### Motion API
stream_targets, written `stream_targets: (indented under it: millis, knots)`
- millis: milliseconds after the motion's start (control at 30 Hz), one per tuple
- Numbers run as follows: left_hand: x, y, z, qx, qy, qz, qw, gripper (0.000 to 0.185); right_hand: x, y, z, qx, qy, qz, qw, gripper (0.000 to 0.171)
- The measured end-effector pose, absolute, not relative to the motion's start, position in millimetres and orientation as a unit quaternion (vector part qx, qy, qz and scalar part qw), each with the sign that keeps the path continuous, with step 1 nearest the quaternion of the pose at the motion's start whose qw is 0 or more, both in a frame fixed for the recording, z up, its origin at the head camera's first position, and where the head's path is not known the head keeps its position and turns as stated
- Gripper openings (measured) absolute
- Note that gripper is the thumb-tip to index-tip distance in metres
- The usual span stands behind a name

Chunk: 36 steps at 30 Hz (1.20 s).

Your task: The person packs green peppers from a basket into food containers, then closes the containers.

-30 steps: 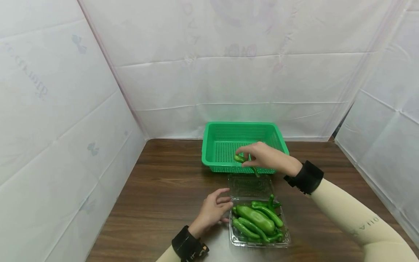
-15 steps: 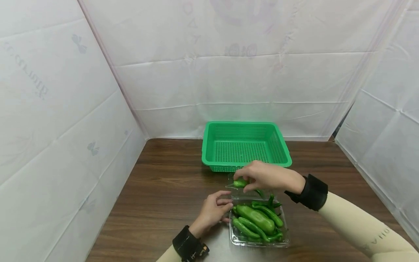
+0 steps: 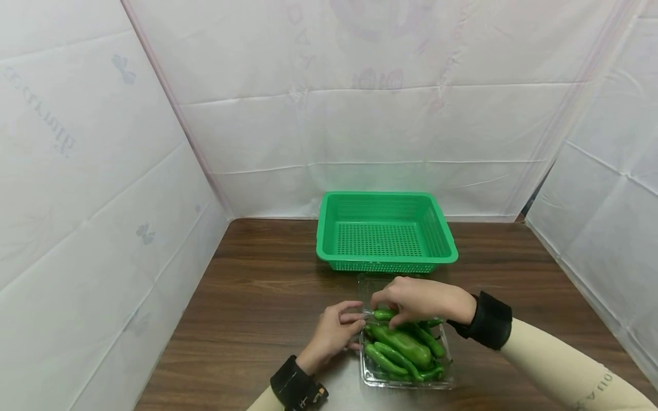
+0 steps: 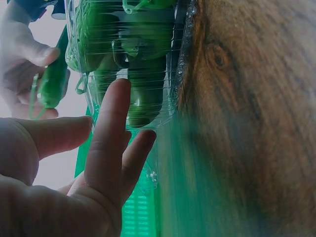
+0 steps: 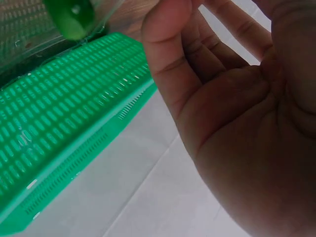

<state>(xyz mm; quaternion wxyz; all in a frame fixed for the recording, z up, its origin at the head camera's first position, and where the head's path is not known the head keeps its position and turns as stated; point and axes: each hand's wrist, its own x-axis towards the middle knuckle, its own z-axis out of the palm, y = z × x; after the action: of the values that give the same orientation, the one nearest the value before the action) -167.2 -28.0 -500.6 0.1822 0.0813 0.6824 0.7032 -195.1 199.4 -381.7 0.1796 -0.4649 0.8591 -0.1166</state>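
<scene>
My right hand (image 3: 418, 298) pinches a green chili pepper (image 3: 383, 314) between thumb and fingers, over the far side of a clear plastic clamshell box (image 3: 406, 385). Several long green peppers and one bigger, thicker pepper (image 3: 403, 343) lie in the box. Its clear lid (image 3: 368, 288) is folded back flat toward the basket. In the left wrist view the held pepper (image 4: 53, 81) hangs beside the box wall. My left hand (image 3: 331, 331) steadies the box's left side, with extended fingertips (image 4: 118, 91) against the ribbed plastic. The right wrist view shows the pepper's tip (image 5: 74, 22) near the fingers.
A green perforated basket (image 3: 385, 266) stands behind the box, near the back edge of the brown wooden table (image 3: 257, 314). White sheeting (image 3: 370, 131) encloses the table at the back and both sides.
My right hand has come back from the basket's front rim toward me, carrying the chili pepper down over the box. The left hand has stayed at the box's side.
</scene>
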Motion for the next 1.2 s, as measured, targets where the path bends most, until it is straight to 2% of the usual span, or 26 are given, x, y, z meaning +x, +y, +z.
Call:
stream_targets:
  millis: [233, 567, 833, 1200]
  knots:
    - [-166.6, -27.8, -501.3, 0.082, 0.68, 0.706, 0.179, 0.047, -193.6, 203.1, -387.9, -0.435, 0.873, -0.11, 0.192, 0.042]
    - [-166.3, -28.1, -501.3, 0.077, 0.683, 0.705, 0.176, 0.048, -192.4, 207.3, -393.2, -0.441, 0.871, -0.117, 0.185, 0.043]
    - [-166.0, -28.9, -501.4, 0.079, 0.683, 0.704, 0.178, 0.048, -191.8, 207.1, -393.3, -0.438, 0.87, -0.127, 0.187, 0.033]
    - [-165.9, -28.0, -501.5, 0.077, 0.678, 0.709, 0.178, 0.048, -192.4, 208.6, -401.2, -0.443, 0.864, -0.133, 0.199, 0.032]
